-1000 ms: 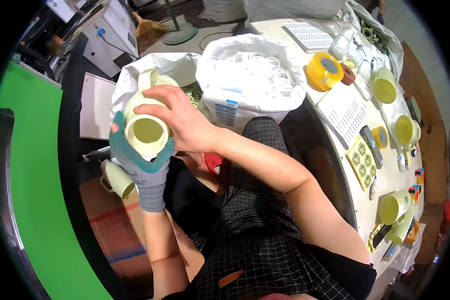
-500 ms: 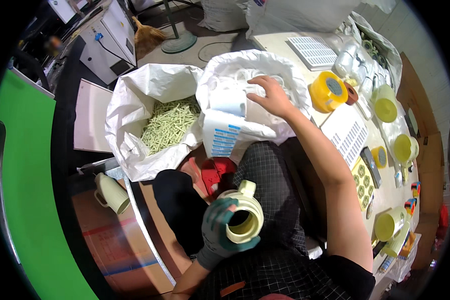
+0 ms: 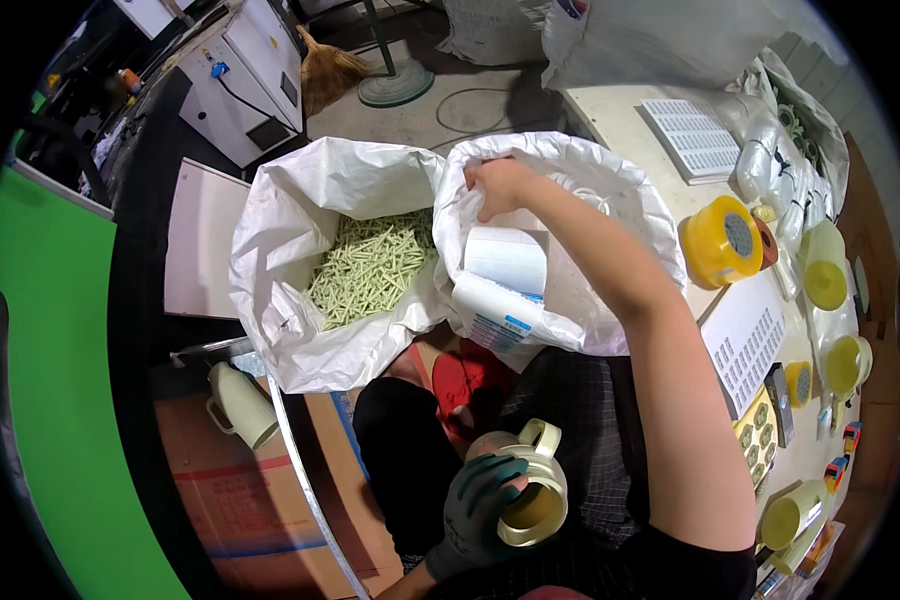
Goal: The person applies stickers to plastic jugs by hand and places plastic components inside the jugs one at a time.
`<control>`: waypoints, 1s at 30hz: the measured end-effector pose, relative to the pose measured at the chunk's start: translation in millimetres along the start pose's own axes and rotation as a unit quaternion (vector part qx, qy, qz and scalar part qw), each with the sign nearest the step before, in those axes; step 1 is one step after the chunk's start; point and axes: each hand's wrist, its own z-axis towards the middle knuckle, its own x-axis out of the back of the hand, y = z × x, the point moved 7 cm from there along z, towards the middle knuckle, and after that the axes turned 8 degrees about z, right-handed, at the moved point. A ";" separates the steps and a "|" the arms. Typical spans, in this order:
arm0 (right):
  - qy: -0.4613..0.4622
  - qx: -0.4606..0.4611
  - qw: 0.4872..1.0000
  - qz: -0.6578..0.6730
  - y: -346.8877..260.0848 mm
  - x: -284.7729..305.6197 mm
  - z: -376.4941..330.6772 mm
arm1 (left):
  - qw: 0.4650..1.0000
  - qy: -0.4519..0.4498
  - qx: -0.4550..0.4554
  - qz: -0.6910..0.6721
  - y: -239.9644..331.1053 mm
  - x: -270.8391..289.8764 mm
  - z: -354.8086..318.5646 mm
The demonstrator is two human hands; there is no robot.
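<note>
My left hand (image 3: 475, 515), in a grey and green glove, is wrapped round a pale yellow-green plastic jug (image 3: 552, 468) above my lap. The jug's open mouth faces up toward me, and its handle points away. My bare right hand (image 3: 502, 186) reaches into a white-lined bag (image 3: 635, 215) of white ring-shaped parts (image 3: 585, 190). Its fingers curl down at the bag's far left side; their tips, and anything in them, are hidden. Near that hand lie a white roll (image 3: 505, 258) and a printed white packet (image 3: 500, 310).
A second white bag (image 3: 295, 350) holds many pale green sticks (image 3: 370, 270). On the right-hand table (image 3: 610, 110) are yellow tape (image 3: 722, 240), label sheets (image 3: 745, 340) and several yellow-green jugs (image 3: 795, 515). Another jug (image 3: 242, 405) lies on a cardboard box (image 3: 230, 480) at left.
My right hand has moved left and down into the bag, its fingers now curled. The jug stays in my left hand. The whole view has shifted slightly.
</note>
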 end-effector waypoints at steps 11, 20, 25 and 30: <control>0.041 0.085 0.995 0.015 0.1 -21.5 8.6 | 1.000 -0.008 0.012 0.009 -4.4 -4.9 8.6; 0.119 0.053 0.991 0.007 7.6 15.9 -39.8 | 0.999 -0.021 -0.007 0.025 4.4 -2.4 11.9; 0.217 0.070 0.974 0.018 10.9 35.0 -85.6 | 0.999 -0.019 -0.018 0.033 12.9 -2.7 11.6; 0.268 0.010 0.963 -0.001 33.3 57.6 -146.1 | 0.997 -0.027 -0.030 0.063 21.6 -0.8 11.7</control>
